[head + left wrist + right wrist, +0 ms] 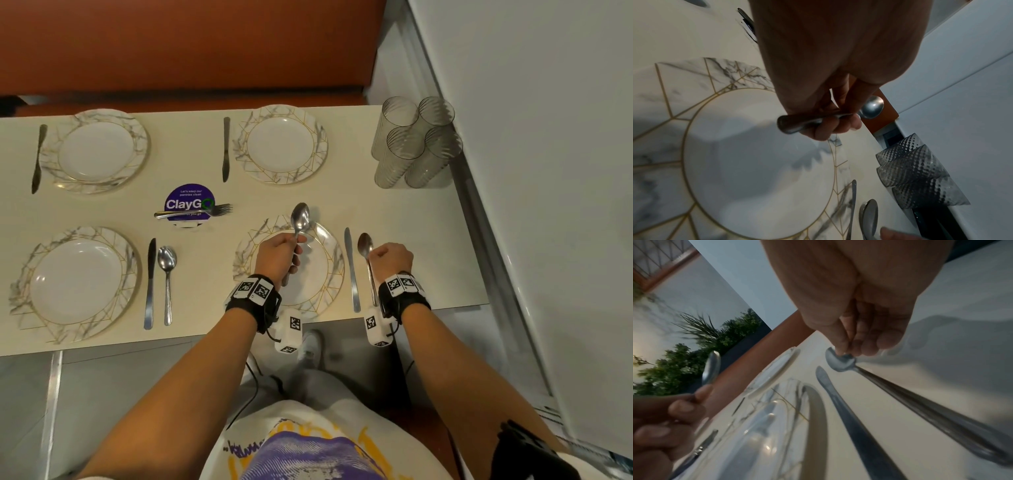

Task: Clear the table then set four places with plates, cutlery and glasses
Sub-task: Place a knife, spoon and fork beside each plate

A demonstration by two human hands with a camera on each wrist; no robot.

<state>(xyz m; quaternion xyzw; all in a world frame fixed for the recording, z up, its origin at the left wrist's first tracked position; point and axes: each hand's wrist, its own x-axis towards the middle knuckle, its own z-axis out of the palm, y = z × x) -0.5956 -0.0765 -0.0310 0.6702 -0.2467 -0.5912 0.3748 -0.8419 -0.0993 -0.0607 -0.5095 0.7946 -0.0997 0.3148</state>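
Note:
My left hand (279,255) grips a spoon (300,216) by its handle, bowl pointing away, above the near-right marble plate (334,260). In the left wrist view my fingers (830,128) curl round the spoon's handle (797,125). My right hand (390,257) pinches a second spoon (365,244) at its bowl; this spoon lies on the table just right of a knife (352,270). The right wrist view shows my fingertips (844,348) on that spoon's bowl (840,361), beside the knife (838,402).
Three more marble plates: near-left (20,291) with knife and spoon (167,274), far-left (140,144) and far-middle (320,144) each with a knife. Forks (195,211) lie on a purple sticker (188,198). Several glasses (416,142) stand by the wall at the far right.

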